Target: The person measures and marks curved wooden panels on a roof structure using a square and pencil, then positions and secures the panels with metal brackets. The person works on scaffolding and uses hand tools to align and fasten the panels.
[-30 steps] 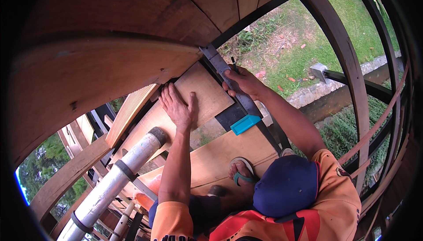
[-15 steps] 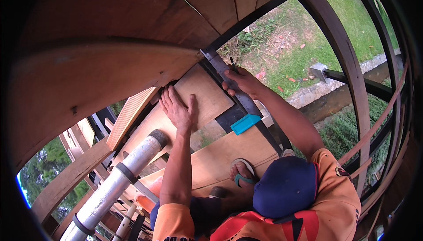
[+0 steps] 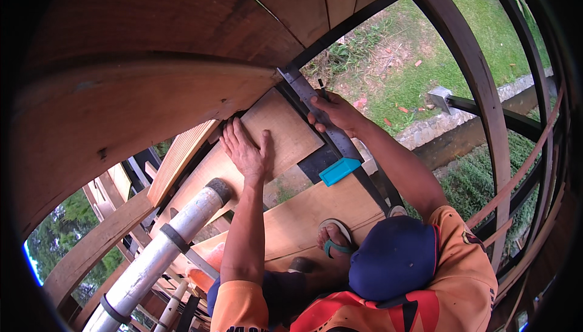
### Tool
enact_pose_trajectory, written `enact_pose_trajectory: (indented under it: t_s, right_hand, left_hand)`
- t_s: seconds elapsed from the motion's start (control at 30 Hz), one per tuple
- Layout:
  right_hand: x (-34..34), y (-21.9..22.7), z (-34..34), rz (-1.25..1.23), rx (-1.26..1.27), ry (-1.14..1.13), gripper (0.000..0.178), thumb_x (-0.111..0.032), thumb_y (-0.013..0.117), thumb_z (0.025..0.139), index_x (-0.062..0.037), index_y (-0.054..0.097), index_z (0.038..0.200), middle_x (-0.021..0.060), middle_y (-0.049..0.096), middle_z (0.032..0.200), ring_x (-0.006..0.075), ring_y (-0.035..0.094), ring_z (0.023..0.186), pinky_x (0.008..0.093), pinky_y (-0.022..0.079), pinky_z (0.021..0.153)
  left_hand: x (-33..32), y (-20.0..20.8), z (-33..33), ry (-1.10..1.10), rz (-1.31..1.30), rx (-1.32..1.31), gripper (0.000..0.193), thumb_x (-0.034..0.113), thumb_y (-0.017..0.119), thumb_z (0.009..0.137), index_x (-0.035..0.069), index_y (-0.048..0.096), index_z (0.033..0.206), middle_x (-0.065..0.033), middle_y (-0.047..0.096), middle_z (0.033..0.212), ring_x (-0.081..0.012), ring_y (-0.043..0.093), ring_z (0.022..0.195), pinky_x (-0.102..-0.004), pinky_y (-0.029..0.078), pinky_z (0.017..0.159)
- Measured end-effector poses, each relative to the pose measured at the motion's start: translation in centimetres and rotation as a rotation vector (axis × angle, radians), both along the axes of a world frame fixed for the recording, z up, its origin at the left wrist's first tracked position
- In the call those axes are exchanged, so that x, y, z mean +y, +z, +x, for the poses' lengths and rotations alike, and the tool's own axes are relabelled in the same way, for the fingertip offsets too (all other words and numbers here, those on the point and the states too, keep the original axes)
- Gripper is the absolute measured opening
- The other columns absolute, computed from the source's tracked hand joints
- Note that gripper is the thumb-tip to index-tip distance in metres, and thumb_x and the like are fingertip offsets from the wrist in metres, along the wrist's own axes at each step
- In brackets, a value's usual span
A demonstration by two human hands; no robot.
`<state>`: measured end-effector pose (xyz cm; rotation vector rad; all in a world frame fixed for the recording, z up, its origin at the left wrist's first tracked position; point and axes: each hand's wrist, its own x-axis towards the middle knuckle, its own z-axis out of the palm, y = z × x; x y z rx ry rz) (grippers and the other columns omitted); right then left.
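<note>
My left hand (image 3: 245,152) lies flat on a light wooden board (image 3: 285,124), fingers spread and pointing toward the dark wooden wall. On the right, my right hand (image 3: 333,113) grips the steel blade of a try square (image 3: 341,170). Its turquoise handle hangs at the near end, and the blade's far tip reaches the corner where the wall meets a dark beam. The blade runs along the right side of the board. A thin dark stick, perhaps a pencil (image 3: 321,83), pokes up by my right fingers.
A silver metal pipe (image 3: 149,264) with dark clamps slants in from the lower left. A sandalled foot (image 3: 335,240) stands on another plank (image 3: 303,215). Gaps between the boards show the ground below. Curved dark posts (image 3: 470,59) rise on the right, with grass beyond.
</note>
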<state>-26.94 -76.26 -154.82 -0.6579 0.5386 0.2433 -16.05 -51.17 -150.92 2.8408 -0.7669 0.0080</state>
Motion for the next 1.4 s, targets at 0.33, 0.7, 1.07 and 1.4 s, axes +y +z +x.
enact_pose_trajectory:
  t_s: [0.33,0.7,1.07,1.4]
  right_hand:
    - [0.0,0.0,0.1,0.017,-0.002,-0.005,0.024,-0.034,0.057,0.106,-0.0107,0.056,0.112,0.0065,0.066,0.079,0.0127,0.058,0.056,0.0268,0.047,0.052]
    - [0.5,1.2,-0.4,0.025,0.019,-0.012,0.026,-0.034,0.056,0.106,-0.0096,0.053,0.116,0.0046,0.064,0.080,0.0104,0.056,0.057,0.0264,0.049,0.055]
    - [-1.3,4.9,-8.2,0.014,-0.010,0.062,0.026,-0.032,0.052,0.108,-0.0081,0.055,0.117,0.0061,0.064,0.081,0.0119,0.056,0.058,0.0274,0.050,0.057]
    - [1.2,10.4,-11.1,-0.035,-0.076,0.119,0.030,-0.038,0.059,0.104,-0.0095,0.052,0.113,0.0099,0.064,0.079,0.0170,0.059,0.058,0.0297,0.049,0.051]
  left_hand:
    - [-0.1,0.1,0.0,-0.004,-0.003,-0.010,0.084,0.055,0.059,0.090,-0.003,0.041,0.148,-0.0245,0.042,0.151,-0.0410,0.031,0.146,-0.0525,0.012,0.125]
    - [0.2,0.2,-0.4,0.004,0.004,-0.009,0.083,0.054,0.061,0.090,-0.001,0.041,0.148,-0.0220,0.042,0.152,-0.0389,0.032,0.147,-0.0511,0.012,0.125]
    - [-0.5,-0.5,-0.4,0.013,0.052,-0.024,0.084,0.055,0.058,0.092,0.001,0.038,0.152,-0.0212,0.040,0.154,-0.0377,0.029,0.149,-0.0514,0.011,0.126]
    - [-1.3,22.2,3.8,-0.230,0.745,0.769,0.071,0.056,0.062,0.094,-0.001,0.060,0.137,-0.0227,0.055,0.145,-0.0384,0.058,0.128,-0.0459,0.045,0.110]
